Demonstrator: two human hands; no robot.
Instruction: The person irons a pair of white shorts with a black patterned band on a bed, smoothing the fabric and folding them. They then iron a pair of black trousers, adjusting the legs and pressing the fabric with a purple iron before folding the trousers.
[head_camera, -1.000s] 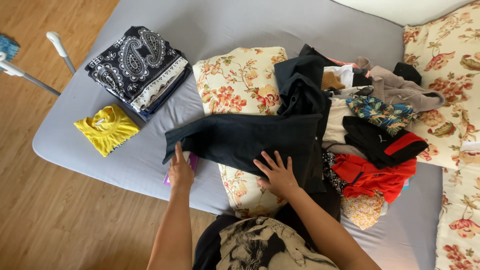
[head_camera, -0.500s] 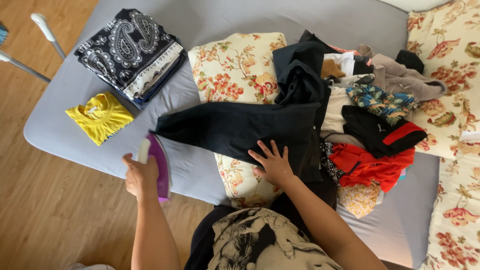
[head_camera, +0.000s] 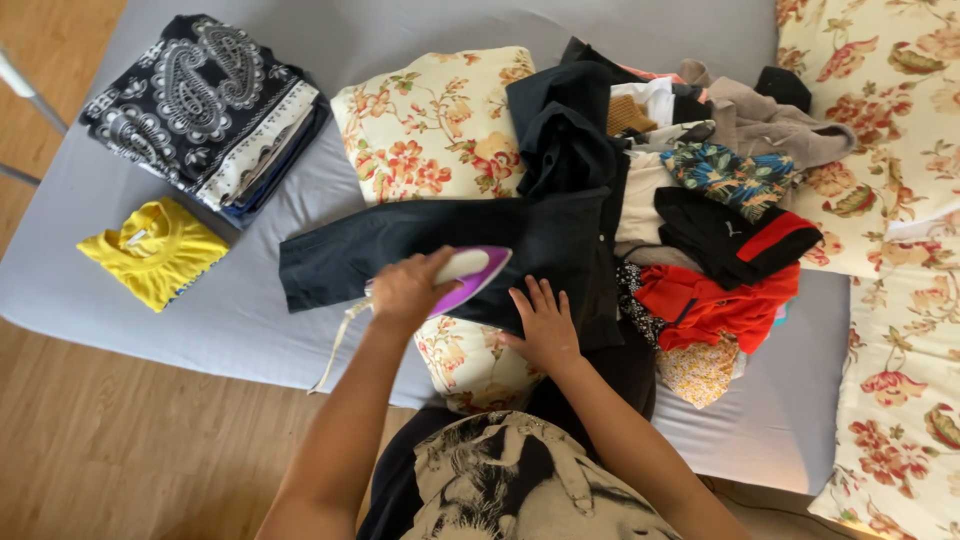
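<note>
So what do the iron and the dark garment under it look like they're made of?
Iron: glossy purple and white plastic shell, going by its smooth sheen. Dark garment: matte black woven cloth, probably cotton or a blend; it lies flat with soft creases.

Grey bed (head_camera: 200, 330); wooden floor (head_camera: 120, 450)

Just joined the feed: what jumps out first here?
The left hand holds a purple iron on a dark garment at centre, with the right hand flat on it. A jumbled clothes pile lies right; a folded yellow shirt lies left.
</note>
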